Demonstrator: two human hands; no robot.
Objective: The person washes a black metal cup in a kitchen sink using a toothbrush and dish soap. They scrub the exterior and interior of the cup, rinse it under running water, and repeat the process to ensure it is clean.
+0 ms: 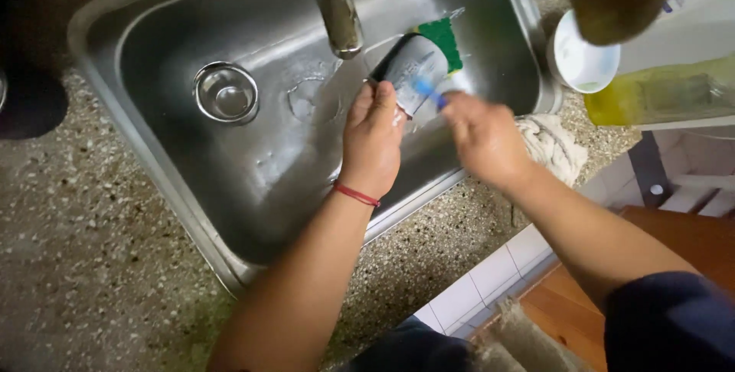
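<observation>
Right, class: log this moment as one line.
left hand: holds dark item | right hand: scrubs it with blue brush | over sink

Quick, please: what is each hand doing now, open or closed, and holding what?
Left hand: closed on a dark, flat, shiny object over the steel sink.
Right hand: closed on a thin blue-handled brush, blurred.
</observation>
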